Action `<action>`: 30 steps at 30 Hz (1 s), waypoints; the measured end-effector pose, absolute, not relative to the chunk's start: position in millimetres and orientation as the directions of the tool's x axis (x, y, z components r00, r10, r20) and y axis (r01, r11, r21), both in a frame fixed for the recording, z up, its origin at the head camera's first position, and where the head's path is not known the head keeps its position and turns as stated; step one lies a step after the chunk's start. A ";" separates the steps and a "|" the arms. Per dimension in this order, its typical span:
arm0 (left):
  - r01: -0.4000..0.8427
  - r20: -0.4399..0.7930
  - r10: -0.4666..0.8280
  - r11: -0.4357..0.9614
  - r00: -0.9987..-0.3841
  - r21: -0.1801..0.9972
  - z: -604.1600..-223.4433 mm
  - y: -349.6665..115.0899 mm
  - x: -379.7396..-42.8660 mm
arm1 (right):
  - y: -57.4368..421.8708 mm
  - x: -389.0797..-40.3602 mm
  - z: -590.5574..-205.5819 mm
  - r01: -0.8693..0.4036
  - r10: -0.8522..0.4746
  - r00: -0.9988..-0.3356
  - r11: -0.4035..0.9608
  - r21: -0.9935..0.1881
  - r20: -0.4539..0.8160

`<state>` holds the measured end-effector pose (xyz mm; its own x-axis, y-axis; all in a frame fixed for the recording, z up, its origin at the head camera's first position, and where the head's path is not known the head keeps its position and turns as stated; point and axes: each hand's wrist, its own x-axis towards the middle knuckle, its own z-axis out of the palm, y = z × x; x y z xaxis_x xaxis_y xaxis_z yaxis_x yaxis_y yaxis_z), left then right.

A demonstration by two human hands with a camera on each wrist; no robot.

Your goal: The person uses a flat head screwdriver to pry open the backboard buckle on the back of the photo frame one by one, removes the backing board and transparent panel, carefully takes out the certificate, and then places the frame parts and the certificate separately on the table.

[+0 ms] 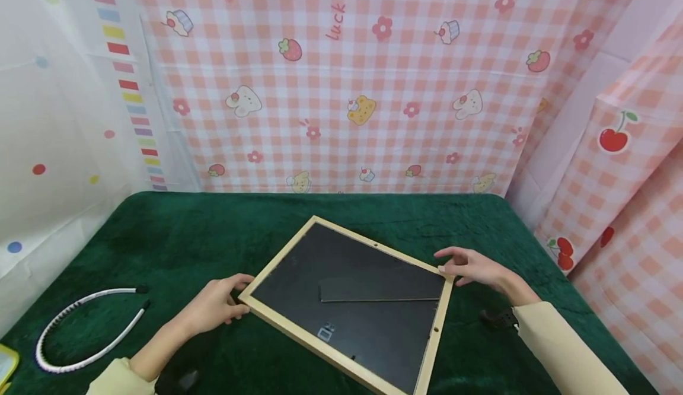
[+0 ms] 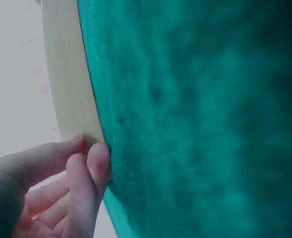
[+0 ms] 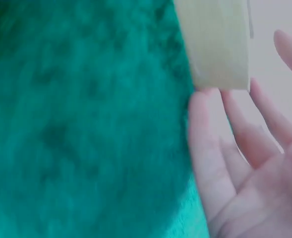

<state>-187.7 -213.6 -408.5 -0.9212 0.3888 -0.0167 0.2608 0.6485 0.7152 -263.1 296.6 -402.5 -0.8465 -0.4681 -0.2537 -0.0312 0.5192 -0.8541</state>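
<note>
Currently, wood-framed black board (image 1: 363, 270) is over green cloth (image 1: 187, 235), turned cornerwise, mid head view. Left hand (image 1: 213, 304) pinches its left corner between thumb and fingers. Right hand (image 1: 474, 267), fingers spread, touches the right corner with fingertips. White curved band (image 1: 60, 369) with 2 dark tips lies far left.

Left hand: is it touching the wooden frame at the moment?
Touching. The left wrist view shows it: the left hand pinches the end of the wooden frame, its fingers against the edge with no gap visible.
</note>
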 end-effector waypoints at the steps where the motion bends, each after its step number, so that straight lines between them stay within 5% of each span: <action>1: 0.263 -0.005 0.387 0.637 -0.922 0.725 -409.8 -213.3 -191.2 | 298.1 -262.1 -401.4 -0.033 -0.483 -0.832 0.533 -0.845 -0.273; 14: 0.087 -0.021 0.220 0.467 -0.975 0.880 -417.0 -191.3 -239.7 | 293.8 -252.3 -398.3 0.092 -0.672 -0.616 0.458 -0.884 -0.412; 19: 0.047 -0.039 0.175 0.460 -0.984 0.887 -416.2 -181.1 -243.8 | 282.9 -245.9 -402.2 0.093 -0.709 -0.585 0.422 -0.902 -0.393; 30: 0.120 -0.008 0.288 0.423 -0.958 0.898 -415.9 -161.4 -254.4 | 265.5 -230.8 -411.6 0.052 -0.739 -0.597 0.353 -0.934 -0.313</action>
